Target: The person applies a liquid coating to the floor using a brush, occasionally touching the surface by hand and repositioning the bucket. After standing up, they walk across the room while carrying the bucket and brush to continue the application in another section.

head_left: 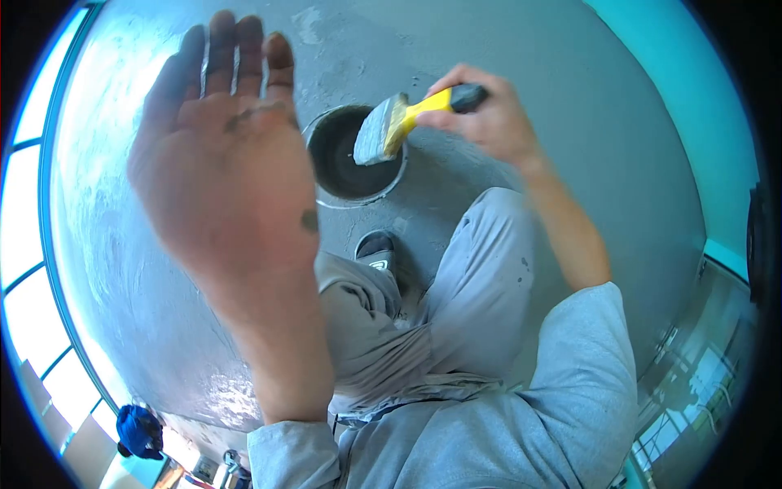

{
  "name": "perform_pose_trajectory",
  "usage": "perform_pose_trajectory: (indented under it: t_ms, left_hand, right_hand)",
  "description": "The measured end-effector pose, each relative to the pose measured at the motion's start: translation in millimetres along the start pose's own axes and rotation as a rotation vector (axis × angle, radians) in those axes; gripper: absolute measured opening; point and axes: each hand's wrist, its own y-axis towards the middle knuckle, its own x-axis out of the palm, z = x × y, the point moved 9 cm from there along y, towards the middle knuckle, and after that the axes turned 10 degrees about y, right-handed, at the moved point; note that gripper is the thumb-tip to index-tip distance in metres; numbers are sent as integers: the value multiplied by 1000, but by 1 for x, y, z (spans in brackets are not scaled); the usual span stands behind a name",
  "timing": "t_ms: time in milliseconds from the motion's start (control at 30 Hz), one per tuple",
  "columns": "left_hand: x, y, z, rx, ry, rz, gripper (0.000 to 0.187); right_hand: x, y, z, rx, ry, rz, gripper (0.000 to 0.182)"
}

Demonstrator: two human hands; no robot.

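My left hand (228, 171) is raised close to the camera, palm showing and fingers stretched out, with dark smudges on the skin. Nothing is in it. In my right hand (493, 122) is a wide paintbrush (428, 107) with a yellow and black handle, gripped by that handle. Its bristles are coated in pale grey material and hang over a round dark bucket (346, 181). The bucket stands on the grey floor, and part of its left side is hidden behind my left hand. What lies at the bottom of the bucket is hard to make out.
My bent legs (481, 277) and one dark shoe (376, 244) are just below the bucket. Smeared grey floor (554, 49) spreads around. Windows (24, 204) line the left side. A dark blue item (139, 432) and other objects lie at the lower left.
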Motion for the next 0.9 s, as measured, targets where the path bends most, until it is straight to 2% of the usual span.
perform_pose_trajectory:
  t_ms: [33,100,133,167,267,333,467,533,600,667,733,867,900]
  left_hand:
    - [-7,6,-3,-23,-76,4,39]
    - [-6,9,-7,-101,-254,-235,40]
    - [15,5,-7,-138,-343,-355,41]
    - [1,5,-10,-89,-73,-51,42]
    - [3,7,-24,-141,-27,-23,42]
    - [-7,13,-39,-248,-185,-209,43]
    - [4,3,-58,-342,-303,-453,46]
    - [10,-3,-58,-378,-345,-497,46]
    - [7,-5,-51,-373,-280,-451,47]
    - [7,-4,-43,-409,-291,-483,47]
    - [4,-5,-36,-412,-281,-471,47]
    - [4,-6,-35,-424,-285,-482,47]
    - [7,-7,-39,-438,-292,-491,47]
  right_hand:
    - [-22,-8,-1,13,51,81,29]
    - [-62,-25,8,19,141,213,27]
    - [-80,-34,18,11,180,264,26]
    - [-92,-42,30,6,219,317,26]
    - [-113,-66,81,-73,-37,391,26]
    - [-109,-87,125,-73,-175,391,25]
    - [-95,-171,193,-33,-411,446,25]
    - [-84,-237,212,52,-445,464,25]
    - [-75,-303,201,132,-389,477,25]
    - [-72,-363,193,338,-404,439,22]
    - [-70,-401,178,456,-410,369,23]
    - [-79,-392,186,725,-474,193,27]
    - [-82,-373,195,698,-424,204,28]
